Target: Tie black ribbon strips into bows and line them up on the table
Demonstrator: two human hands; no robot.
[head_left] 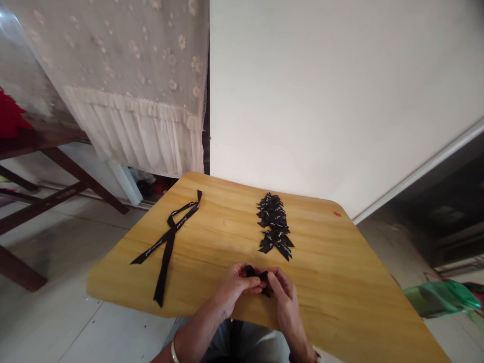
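Both hands meet at the near edge of a wooden table (340,282). My left hand (236,285) and my right hand (283,295) pinch a small piece of black ribbon (260,277) between their fingertips, folded into a bow shape. Just beyond them lies a row of several finished black ribbon bows (275,224), running away from me. On the left side of the table lie loose strips of black printed ribbon (170,242), crossed over each other. A bangle shows on my left wrist.
A white wall rises behind the table. A lace cloth (143,85) hangs at the upper left over a dark wooden frame (56,191). A green plastic object (442,297) lies on the floor at the right. A small red mark (337,214) sits near the table's far right corner.
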